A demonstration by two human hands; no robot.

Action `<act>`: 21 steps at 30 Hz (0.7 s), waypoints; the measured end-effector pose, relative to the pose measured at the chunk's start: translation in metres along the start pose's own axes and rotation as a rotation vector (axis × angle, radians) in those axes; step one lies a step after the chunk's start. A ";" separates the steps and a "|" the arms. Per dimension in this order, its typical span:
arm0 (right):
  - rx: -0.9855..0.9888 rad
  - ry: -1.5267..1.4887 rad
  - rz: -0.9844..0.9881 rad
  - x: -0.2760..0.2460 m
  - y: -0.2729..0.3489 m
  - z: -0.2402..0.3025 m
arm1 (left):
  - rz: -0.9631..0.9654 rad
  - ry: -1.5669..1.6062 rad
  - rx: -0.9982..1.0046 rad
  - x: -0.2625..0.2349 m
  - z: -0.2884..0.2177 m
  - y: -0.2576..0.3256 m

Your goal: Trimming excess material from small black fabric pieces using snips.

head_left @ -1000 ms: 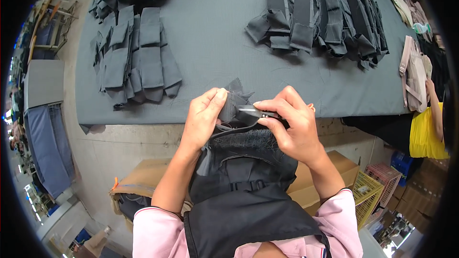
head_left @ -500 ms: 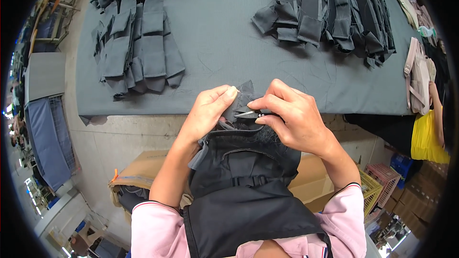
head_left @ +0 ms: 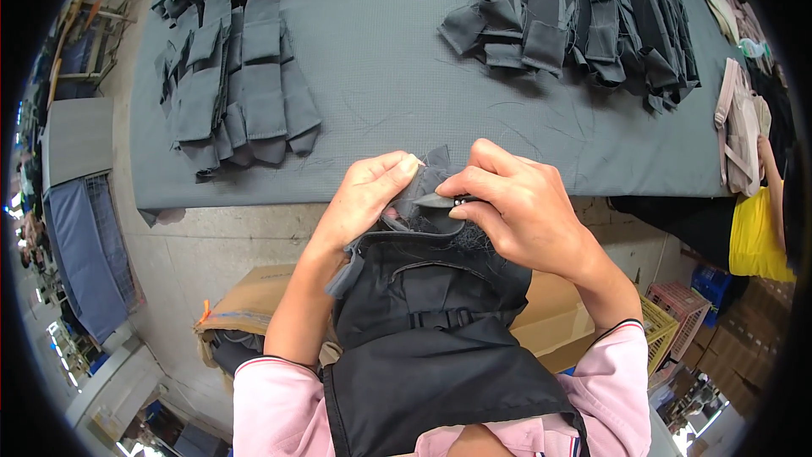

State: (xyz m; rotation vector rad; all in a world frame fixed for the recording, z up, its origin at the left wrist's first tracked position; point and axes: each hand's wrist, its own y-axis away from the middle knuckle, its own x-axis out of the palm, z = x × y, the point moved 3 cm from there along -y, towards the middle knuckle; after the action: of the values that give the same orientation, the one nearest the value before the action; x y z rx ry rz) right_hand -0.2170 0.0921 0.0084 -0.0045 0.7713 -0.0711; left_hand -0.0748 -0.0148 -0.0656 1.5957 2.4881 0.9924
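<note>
Trimming the black garment's top edge

I see my left hand (head_left: 368, 195) pinching the black garment (head_left: 431, 330) near the counter (head_left: 397, 93); right hand (head_left: 520, 203) fingers grip small snips (head_left: 448, 200). Next, I judge, calls for steady cutting.

Matt black woven cloth bag (head_left: 423, 322), frayed threads; grey textured cloth table cover (head_left: 389, 76).

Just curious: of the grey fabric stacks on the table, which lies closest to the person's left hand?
The fanned stack at the table's left; the other big stack lies far right, beyond the left hand.
</note>
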 end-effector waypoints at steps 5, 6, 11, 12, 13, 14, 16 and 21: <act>0.117 -0.265 -0.355 -0.001 0.010 -0.009 | -0.219 -0.022 0.249 0.006 -0.003 0.006; 0.178 -0.326 -0.306 0.003 0.013 -0.006 | -0.228 -0.015 0.261 0.006 -0.005 0.007; 0.129 -0.196 -0.125 0.035 0.015 -0.009 | -0.175 0.183 0.264 0.021 -0.008 0.009; 0.110 -0.227 -0.174 0.033 0.014 -0.013 | -0.244 0.180 0.313 0.020 -0.010 0.008; 0.090 -0.258 -0.223 0.031 0.015 -0.014 | -0.314 0.177 0.363 0.019 -0.011 0.009; 0.102 -0.236 -0.218 0.030 0.018 -0.015 | -0.328 0.128 0.359 0.019 -0.013 0.009; 0.069 -0.283 -0.278 0.033 0.015 -0.023 | -0.212 0.189 0.246 0.019 -0.006 0.009; 0.310 -0.680 -0.239 0.044 0.011 -0.029 | -0.221 0.264 0.218 0.031 0.001 0.015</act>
State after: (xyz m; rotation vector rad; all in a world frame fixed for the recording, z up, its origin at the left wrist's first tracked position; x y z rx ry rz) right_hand -0.2049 0.1009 -0.0437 0.1666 0.0707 -0.3950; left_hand -0.0771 0.0151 -0.0491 1.2658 2.9625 0.9877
